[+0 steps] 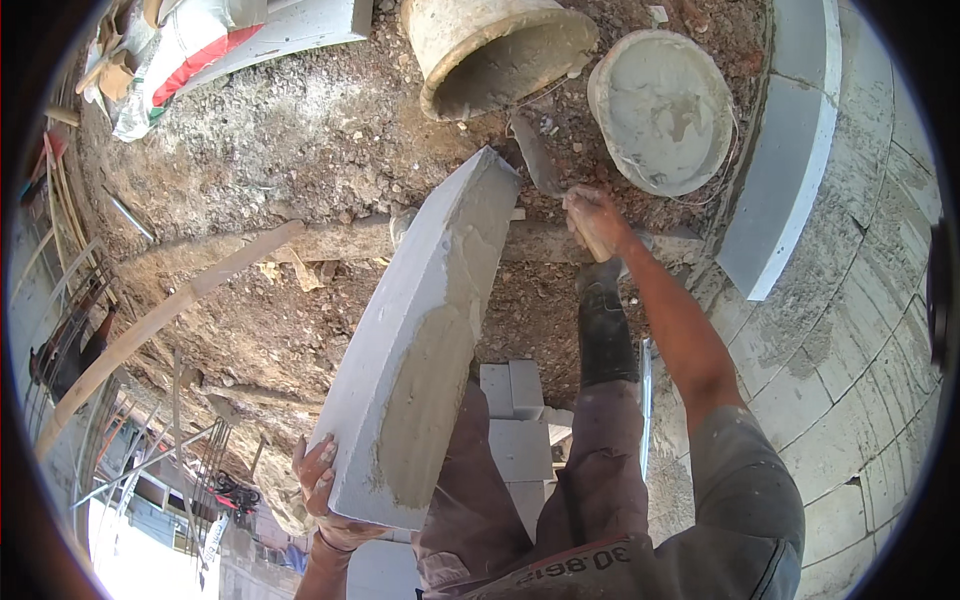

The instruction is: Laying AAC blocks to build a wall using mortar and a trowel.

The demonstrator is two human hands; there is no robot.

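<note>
A long pale grey lightweight concrete block (pixel 378 335) slants across the middle, its nearer end low on the left. Grey mortar (pixel 445 355) is spread along its right-hand face. My left hand (pixel 322 488) grips the nearer end, with fingers along the block's left side and the palm partly hidden beneath. My right hand (pixel 597 218) is closed round the wooden handle of a trowel (pixel 538 158). The trowel's mortar-smeared blade points away, just off the block's far end. To the right of the blade stands a bucket (pixel 600 118) of wet mortar.
A second bucket (pixel 432 45) lies tipped over at the back. Another block (pixel 785 150) stands on the right, before a block wall (pixel 830 410). A wooden plank (pixel 165 315) and rods lie to the left. Bags (pixel 205 45) sit far left; stacked blocks (pixel 518 450) show between my legs.
</note>
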